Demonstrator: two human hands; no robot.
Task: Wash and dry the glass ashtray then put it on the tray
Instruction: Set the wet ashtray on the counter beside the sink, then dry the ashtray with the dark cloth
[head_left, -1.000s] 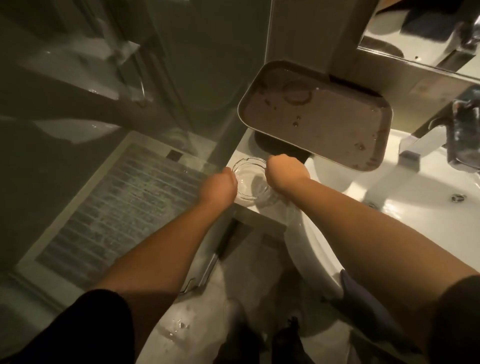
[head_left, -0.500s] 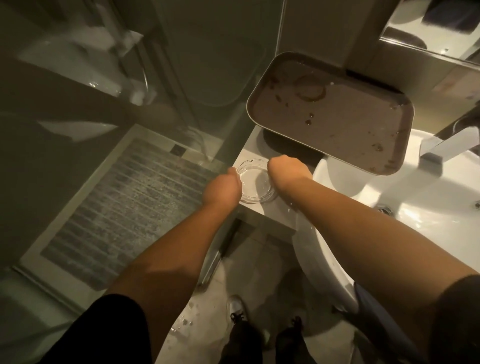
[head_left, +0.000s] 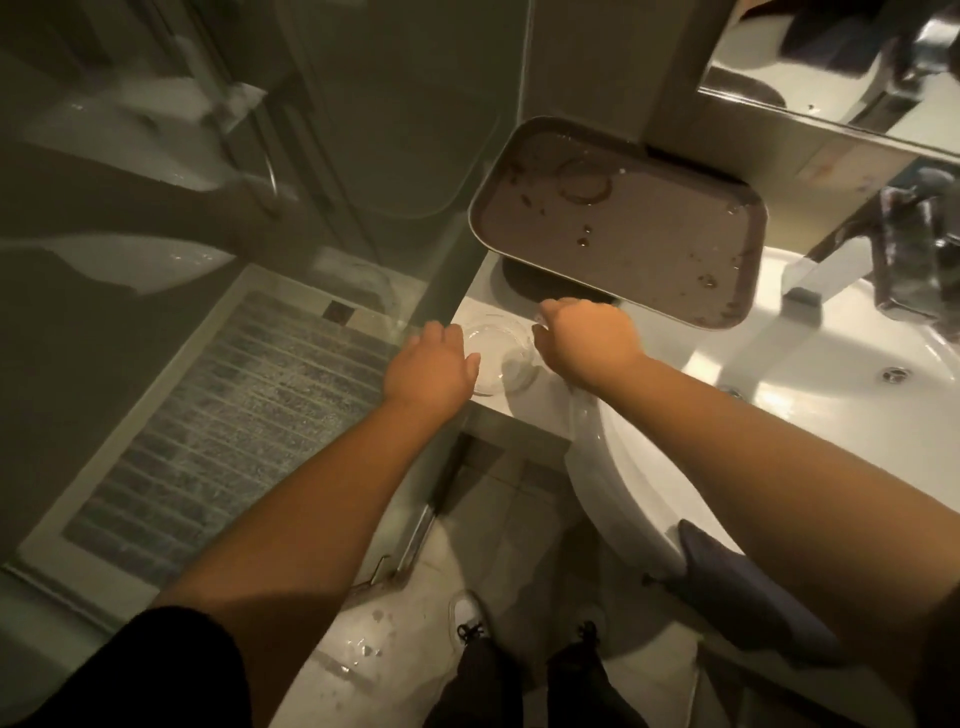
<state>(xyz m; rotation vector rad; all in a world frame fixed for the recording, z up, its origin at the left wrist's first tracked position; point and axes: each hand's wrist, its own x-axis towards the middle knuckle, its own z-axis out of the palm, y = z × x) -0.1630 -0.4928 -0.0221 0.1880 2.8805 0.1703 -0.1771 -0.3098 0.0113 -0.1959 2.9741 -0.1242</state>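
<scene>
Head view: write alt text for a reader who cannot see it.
Seen from above, a left hand and a right hand flank a clear glass ashtray on a white counter. A wet brown tray sits just beyond it, partly over a white sink.

Single head cam, looking steeply down from standing height, hands (head_left: 514, 358) centre frame, floor below

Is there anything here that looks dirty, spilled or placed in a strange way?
Yes. The brown rectangular tray sits askew, with one corner over the white sink. Its surface has a ring mark and scattered droplets. The clear glass ashtray lies on the white counter between the left hand and the right hand, not on the tray.
</scene>
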